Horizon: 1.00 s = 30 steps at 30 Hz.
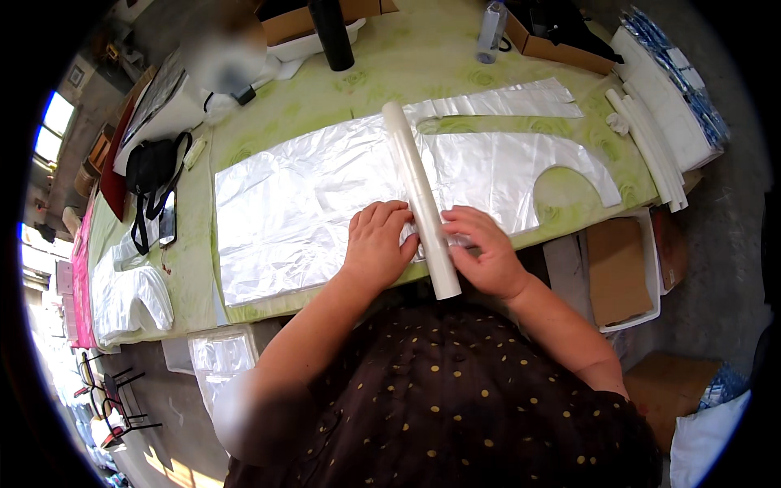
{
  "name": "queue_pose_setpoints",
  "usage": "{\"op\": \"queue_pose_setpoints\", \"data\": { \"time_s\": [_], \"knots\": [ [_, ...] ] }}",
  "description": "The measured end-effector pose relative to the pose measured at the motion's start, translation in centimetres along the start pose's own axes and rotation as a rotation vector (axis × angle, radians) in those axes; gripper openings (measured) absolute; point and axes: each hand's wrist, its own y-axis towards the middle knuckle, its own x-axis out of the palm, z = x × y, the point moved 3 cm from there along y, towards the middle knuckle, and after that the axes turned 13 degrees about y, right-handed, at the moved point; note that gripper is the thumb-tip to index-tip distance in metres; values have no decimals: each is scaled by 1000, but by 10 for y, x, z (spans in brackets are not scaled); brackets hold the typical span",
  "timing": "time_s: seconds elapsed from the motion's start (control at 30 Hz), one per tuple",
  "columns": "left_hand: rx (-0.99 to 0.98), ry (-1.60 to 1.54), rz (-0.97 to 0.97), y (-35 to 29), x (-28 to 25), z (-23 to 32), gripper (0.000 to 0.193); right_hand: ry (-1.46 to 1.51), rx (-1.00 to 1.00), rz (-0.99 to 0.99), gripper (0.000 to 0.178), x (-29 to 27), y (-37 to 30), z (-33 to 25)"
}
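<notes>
A thin, shiny white plastic sheet [297,207] is spread on the table, cut like an apron or bag, with a strap-like strip and a rounded cutout at its right end. Across its middle lies a long whitish tube or roll [423,203], its near end sticking out past the table's edge. My left hand [378,244] rests with outstretched fingers on the sheet, left of the roll, the thumb close to it. On the roll's other side is my right hand [486,250], fingers bent and apart, the fingertips at or near the roll; neither hand wraps round it.
A green patterned cloth covers the table [431,41]. Along its far side stand a black bottle [332,37], a clear bottle [490,32] and a cardboard box [561,42]. At left lie a black bag [152,167] and a phone [167,218]; at right, several white rolls [651,150].
</notes>
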Motion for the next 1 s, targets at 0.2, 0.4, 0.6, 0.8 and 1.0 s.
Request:
{"op": "queue_pose_setpoints", "data": {
  "time_s": [0.2,0.4,0.6,0.8,1.0],
  "knots": [
    [28,4,-234,24,-26,-20,31,-134,-53,-114,32,24,11,-7],
    [361,-220,149,53,-41,4,29,-127,-57,-109,29,28,9,-15],
    [173,-9,183,52,-24,-18,23,-278,-67,62,31,5,12,-5],
    [108,31,-138,24,-6,-17,60,-624,58,-11,44,25,70,40],
    [25,-3,-167,9,-9,-30,63,-759,224,-160,51,60,155,85]
  ]
}}
